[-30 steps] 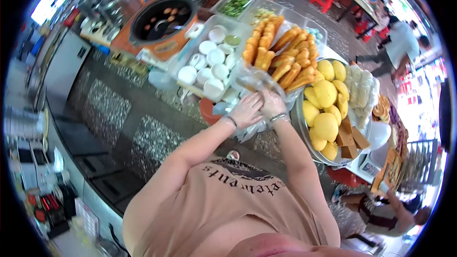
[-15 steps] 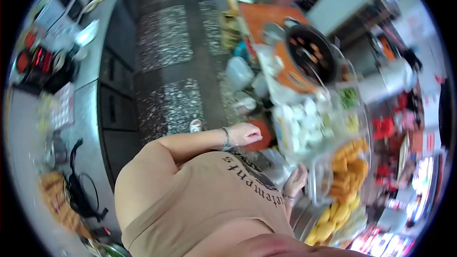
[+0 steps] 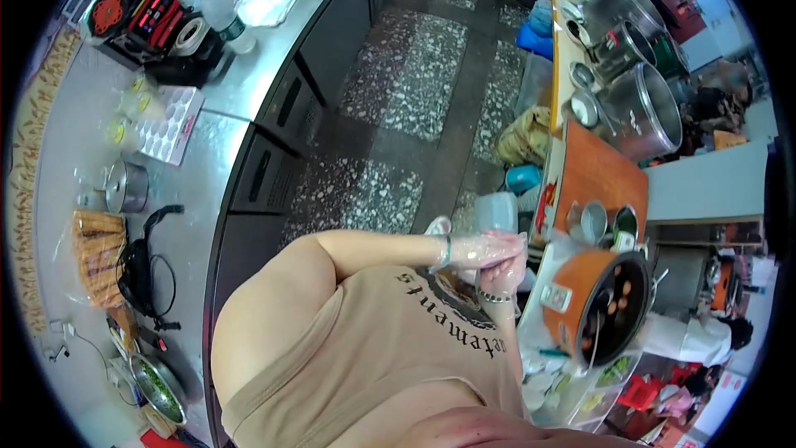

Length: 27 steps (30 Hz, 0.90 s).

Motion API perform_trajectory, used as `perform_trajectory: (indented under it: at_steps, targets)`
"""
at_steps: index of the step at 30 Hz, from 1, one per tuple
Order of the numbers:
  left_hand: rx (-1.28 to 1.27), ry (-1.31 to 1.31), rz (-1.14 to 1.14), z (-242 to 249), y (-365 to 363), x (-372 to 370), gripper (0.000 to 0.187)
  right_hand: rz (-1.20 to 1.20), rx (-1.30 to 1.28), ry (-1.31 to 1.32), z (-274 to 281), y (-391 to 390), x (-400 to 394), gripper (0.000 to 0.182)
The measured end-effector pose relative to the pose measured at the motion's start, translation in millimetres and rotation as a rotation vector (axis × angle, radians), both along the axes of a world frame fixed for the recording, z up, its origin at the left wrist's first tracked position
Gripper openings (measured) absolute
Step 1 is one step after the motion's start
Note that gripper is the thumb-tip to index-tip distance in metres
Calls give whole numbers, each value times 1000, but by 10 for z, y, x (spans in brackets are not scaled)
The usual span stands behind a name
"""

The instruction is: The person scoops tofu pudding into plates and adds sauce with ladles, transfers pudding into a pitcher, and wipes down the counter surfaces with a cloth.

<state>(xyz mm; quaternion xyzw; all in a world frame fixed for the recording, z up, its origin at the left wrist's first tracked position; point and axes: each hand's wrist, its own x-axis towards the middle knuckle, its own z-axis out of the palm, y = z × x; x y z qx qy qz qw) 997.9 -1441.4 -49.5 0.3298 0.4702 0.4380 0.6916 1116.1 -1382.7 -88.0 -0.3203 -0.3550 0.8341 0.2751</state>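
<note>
My left hand [image 3: 487, 247] and my right hand [image 3: 504, 275] meet in front of my chest and touch each other. Both look covered by thin clear plastic gloves. The fingers are bent and pressed together, the left ones lying over the right ones; what is between them, if anything, is hidden. A turquoise band [image 3: 448, 252] circles the left wrist, and a beaded bracelet [image 3: 495, 297] is on the right. Just beyond the hands is a pale translucent container [image 3: 496, 212]. To their right stands an orange pot [image 3: 566, 299] with round brown pieces in dark liquid.
A steel counter [image 3: 207, 178] on the left bears an egg-tray-like sheet [image 3: 172, 123], a small pot [image 3: 127, 186], a black strap bag [image 3: 143, 270] and a pan of greens [image 3: 157, 388]. On the right are an orange board [image 3: 601, 182] and large steel pots [image 3: 643, 112]. A white-clothed person [image 3: 688, 338] stands beyond.
My view has swung toward the left counter and the floor ahead. The hands were apart, the right one lower near a clear container; now they are together. The fried pieces and yellow buns have left view.
</note>
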Motion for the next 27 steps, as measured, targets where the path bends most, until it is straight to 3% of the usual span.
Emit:
perform_trajectory:
  at_steps: [2,3,5,6,8,9,12,13,15,16,17,18,19,20,21,24,27]
  targets:
    - [369,315,250,-275,314,-120,33,-26,-134,40,-125,416,-256,42]
    - [373,320,244,-474,549,-266,33,-31,-131,47,-153,638,-399,42]
    - [833,809,260,-615,1036,-602,33,39,-38,42,-153,1100,-763,40]
    - [844,814,247,-675,1288,-787,33,27,-33,54,-158,1358,-977,40]
    - [432,640,107,-314,1676,-1282,34,101,-137,1,-135,1905,-1431,37]
    - [283,310,35,-451,1935,-1500,34,141,-176,-55,-150,2187,-1677,38]
    - [162,456,-45,-219,2502,-2231,34,396,-109,-171,-53,2898,-2329,35]
    - [166,459,-65,-261,2671,-2497,34,426,-67,-46,-41,3057,-2595,33]
    - [277,695,27,-479,2895,-3002,29,499,30,-30,-136,3448,-3068,24]
    - [490,836,116,-443,3002,-3300,29,483,86,-75,-273,3607,-3369,21]
    - [236,713,168,-294,3075,-3555,29,549,108,-108,-335,3782,-3646,21]
    - [226,592,265,-345,3158,-3841,28,611,131,-143,-402,3979,-3934,21]
    - [92,606,373,-767,3157,-4150,27,699,61,-190,-423,4179,-4246,20]
    - [-106,580,428,-663,3253,-4459,25,708,94,-265,-520,4368,-4553,19]
    - [-190,446,540,-890,3318,-4808,26,725,142,-267,-705,4617,-4844,18]
    - [-373,222,787,-1292,3688,-5911,29,696,77,-326,-896,5334,-5683,17]
    - [-374,280,765,-1529,4405,-6966,29,584,142,-428,-723,6027,-6362,15]
